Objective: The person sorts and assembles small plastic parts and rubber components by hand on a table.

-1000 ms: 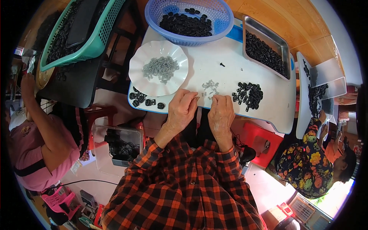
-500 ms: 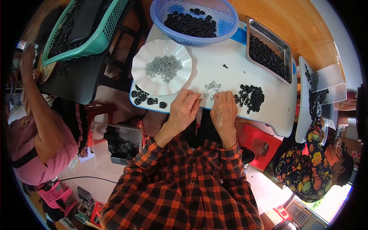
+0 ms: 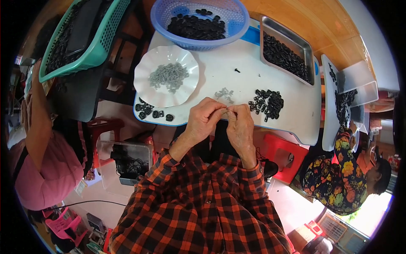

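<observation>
At the near edge of the white table (image 3: 292, 124), my left hand (image 3: 204, 120) and my right hand (image 3: 240, 130) meet fingertip to fingertip. Both are closed in a pinch, and whatever lies between the fingers is hidden or too small to name. Just beyond them is a small scatter of grey pieces (image 3: 224, 94). To the right of my right hand lies a pile of small black parts (image 3: 270, 104). A white scalloped plate (image 3: 144, 86) left of my hands bears a heap of similar grey pieces (image 3: 169, 76). Several rounded black parts (image 3: 155, 114) sit below the plate.
Along the back stand a blue colander (image 3: 198, 42) and a metal tray (image 3: 312, 63), both with black parts. A black screw-like piece (image 3: 237, 70) lies mid-table. One person (image 3: 46, 169) sits at left near a green basket (image 3: 95, 59); another (image 3: 334, 182) works at right.
My hands, apart before, have come together at the fingertips. The right hand has moved left, toward the left one. The whole view has shifted slightly.
</observation>
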`<act>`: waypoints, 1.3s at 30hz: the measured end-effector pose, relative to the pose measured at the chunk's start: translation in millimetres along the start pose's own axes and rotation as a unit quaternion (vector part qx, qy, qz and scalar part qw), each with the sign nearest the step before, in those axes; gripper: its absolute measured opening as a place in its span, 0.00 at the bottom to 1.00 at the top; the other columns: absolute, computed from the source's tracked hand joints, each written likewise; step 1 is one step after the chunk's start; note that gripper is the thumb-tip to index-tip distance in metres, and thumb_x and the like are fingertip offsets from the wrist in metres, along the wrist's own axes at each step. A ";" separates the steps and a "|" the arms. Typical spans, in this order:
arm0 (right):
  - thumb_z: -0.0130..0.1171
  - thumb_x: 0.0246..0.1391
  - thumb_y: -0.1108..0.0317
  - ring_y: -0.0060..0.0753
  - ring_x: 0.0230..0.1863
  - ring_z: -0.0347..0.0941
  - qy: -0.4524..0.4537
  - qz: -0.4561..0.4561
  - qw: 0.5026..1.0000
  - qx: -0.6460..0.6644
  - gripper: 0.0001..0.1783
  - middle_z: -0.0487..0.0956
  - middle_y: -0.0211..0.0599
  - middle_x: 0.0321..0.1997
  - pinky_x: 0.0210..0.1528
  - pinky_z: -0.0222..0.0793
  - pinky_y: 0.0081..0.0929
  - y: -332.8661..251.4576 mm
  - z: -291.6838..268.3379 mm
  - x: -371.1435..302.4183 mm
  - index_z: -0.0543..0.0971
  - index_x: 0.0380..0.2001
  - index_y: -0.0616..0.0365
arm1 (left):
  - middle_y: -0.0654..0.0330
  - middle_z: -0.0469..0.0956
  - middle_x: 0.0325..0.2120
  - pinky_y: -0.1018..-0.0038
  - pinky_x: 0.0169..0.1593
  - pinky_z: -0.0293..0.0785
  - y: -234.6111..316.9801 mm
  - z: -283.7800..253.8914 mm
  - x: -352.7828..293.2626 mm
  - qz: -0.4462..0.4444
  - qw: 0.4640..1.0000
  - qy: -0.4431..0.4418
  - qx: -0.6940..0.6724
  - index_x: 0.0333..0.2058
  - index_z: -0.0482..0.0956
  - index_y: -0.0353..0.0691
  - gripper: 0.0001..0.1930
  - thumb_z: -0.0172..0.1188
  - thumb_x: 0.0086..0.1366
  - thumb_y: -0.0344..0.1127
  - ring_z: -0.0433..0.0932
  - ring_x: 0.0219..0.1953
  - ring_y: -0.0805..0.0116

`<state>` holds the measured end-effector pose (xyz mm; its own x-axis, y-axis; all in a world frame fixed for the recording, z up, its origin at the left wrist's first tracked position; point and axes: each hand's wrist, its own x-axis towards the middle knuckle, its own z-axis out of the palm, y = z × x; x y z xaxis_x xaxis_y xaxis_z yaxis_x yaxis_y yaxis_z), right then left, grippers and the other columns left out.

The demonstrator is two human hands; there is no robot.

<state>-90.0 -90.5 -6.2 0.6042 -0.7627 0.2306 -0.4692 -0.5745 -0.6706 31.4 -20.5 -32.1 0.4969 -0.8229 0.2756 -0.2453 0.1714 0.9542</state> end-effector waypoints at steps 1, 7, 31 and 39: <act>0.54 0.52 0.76 0.52 0.36 0.70 -0.006 0.002 1.000 0.026 0.06 0.70 0.46 0.34 0.36 0.66 0.40 -1.3 -1.7 -0.6 0.71 0.34 0.63 | 0.58 0.75 0.28 0.79 0.27 0.70 0.4 -0.6 -0.4 -0.039 0.999 -0.016 -0.030 0.34 0.79 0.33 0.05 0.60 0.58 0.23 0.75 0.24 0.73; 0.53 0.57 0.72 0.38 0.30 0.75 -0.001 0.067 0.991 0.113 0.06 0.76 0.44 0.30 0.32 0.68 0.29 2.0 -6.8 -6.5 0.72 0.35 0.64 | 0.62 0.74 0.27 0.82 0.24 0.66 4.1 1.0 -0.4 -0.087 0.992 -0.021 -0.094 0.33 0.79 0.33 0.03 0.58 0.59 0.24 0.71 0.22 0.79; 0.57 0.53 0.74 0.30 0.27 0.74 0.031 0.114 0.979 0.166 0.06 0.76 0.42 0.29 0.31 0.69 0.26 13.7 -9.2 -18.3 0.74 0.32 0.65 | 0.67 0.72 0.16 0.82 0.20 0.63 11.0 14.6 0.8 -0.267 0.950 0.016 -0.162 0.30 0.75 0.31 0.09 0.59 0.63 0.33 0.68 0.18 0.83; 0.54 0.57 0.71 0.17 0.26 0.68 0.026 0.206 0.935 0.289 0.07 0.75 0.31 0.26 0.29 0.66 0.17 26.0 -12.6 -26.7 0.74 0.33 0.65 | 0.55 0.73 0.25 0.67 0.26 0.71 -2.8 17.1 4.6 -0.007 0.979 -0.008 0.204 0.30 0.77 0.38 0.03 0.61 0.56 0.28 0.75 0.22 0.56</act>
<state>-126.5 -88.8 -20.9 0.4098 -0.9059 -0.1070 -0.2199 0.0157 -0.9754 20.2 -34.0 -35.5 0.4896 -0.8330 0.2575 -0.5517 -0.0673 0.8313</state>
